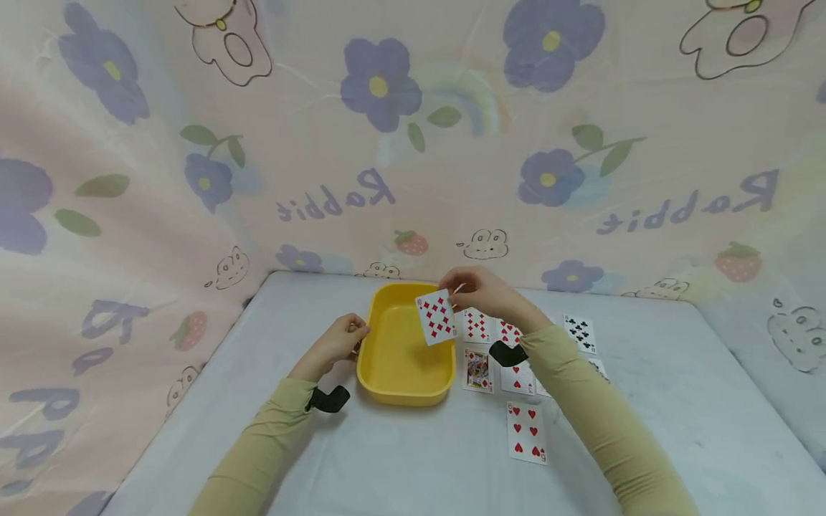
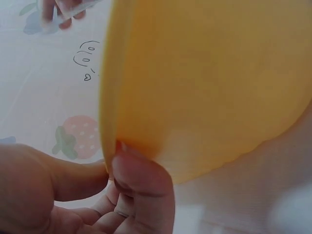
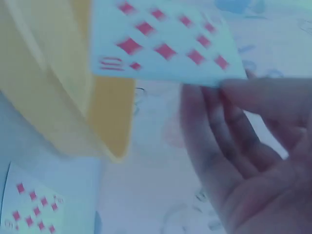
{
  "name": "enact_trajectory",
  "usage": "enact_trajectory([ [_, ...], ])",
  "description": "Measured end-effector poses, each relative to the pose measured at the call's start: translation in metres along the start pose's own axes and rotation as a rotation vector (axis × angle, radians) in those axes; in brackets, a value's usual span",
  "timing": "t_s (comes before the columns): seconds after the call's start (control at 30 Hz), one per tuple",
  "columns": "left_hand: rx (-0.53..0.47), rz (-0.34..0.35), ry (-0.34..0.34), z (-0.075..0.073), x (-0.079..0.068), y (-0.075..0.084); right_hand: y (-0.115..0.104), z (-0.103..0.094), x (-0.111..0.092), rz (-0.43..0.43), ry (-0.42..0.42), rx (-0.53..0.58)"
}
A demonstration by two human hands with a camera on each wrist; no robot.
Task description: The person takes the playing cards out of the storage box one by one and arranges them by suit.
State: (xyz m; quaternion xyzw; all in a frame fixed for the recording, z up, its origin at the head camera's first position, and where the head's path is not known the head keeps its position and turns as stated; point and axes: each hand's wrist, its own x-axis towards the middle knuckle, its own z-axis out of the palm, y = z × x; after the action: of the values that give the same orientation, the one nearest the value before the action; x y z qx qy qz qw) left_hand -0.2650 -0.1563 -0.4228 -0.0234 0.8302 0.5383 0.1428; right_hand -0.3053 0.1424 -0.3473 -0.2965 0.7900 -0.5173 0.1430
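Observation:
A shallow yellow plastic tray (image 1: 406,393) stands on the white-covered table. My left hand (image 1: 335,339) grips its left rim, thumb on one side of the wall and fingers on the other, as the left wrist view shows close up. With the thumb and fingertips of my right hand (image 1: 475,290) I pinch a ten of diamonds (image 3: 165,44) by its edge. That card is tilted, face towards the head camera, and overlaps the tray's right side in the head view. Just right of the tray lie a diamonds card (image 1: 477,327) and a king (image 1: 478,371), both face up.
More face-up cards lie to the right: a hearts card (image 1: 518,378), a six of hearts (image 1: 526,432) nearer the front, and a clubs card (image 1: 580,333) beyond my right forearm. The forearm partly hides several of them. A printed cloth (image 1: 452,158) hangs behind the table.

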Motion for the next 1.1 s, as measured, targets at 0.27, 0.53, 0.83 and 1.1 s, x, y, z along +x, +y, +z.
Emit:
enact_trajectory([
  [0.27,0.014,0.005,-0.008,-0.003,0.001,0.001,0.004,-0.022,-0.056,0.065,0.215,0.106],
  [0.53,0.011,-0.002,-0.016,-0.003,0.001,-0.001,0.032,-0.008,-0.1,0.202,0.194,0.142],
  [0.83,0.018,-0.002,-0.012,-0.002,0.0,0.0,0.06,0.02,-0.136,0.321,0.146,0.192],
  [1.1,0.018,0.001,-0.015,-0.002,-0.002,0.001,0.067,0.043,-0.147,0.365,0.133,0.175],
])
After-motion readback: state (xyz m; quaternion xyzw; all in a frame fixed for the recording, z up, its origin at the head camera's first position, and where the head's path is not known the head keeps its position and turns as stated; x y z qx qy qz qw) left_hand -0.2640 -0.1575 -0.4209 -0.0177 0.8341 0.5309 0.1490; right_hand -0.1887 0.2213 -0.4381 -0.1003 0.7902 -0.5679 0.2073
